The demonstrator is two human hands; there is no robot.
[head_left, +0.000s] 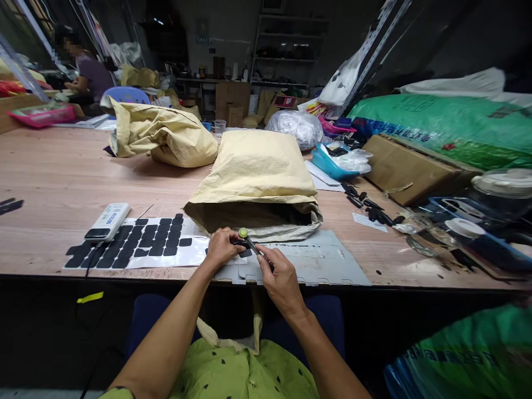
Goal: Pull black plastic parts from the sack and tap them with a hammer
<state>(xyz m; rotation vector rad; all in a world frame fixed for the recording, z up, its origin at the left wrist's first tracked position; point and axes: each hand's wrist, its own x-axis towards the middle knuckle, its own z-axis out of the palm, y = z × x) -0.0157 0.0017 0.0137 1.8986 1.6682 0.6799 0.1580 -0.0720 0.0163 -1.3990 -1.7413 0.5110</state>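
My right hand is closed around the dark handle of what looks like a small hammer with a round yellow-green face. The hammer's head is close beside my left hand, whose fingers are bent and pressed down on a small black piece that they partly cover. Both hands are over a grey board at the table's front edge. Just beyond them, a large cream sack lies with its dark mouth facing me. To the left, rows of black rounded-square stickers sit on white backing sheets.
A white handheld device with a cable rests on the stickers. Another cream sack lies behind on the left. To the right are loose black parts, a cardboard box and jars. A person sits at the far left.
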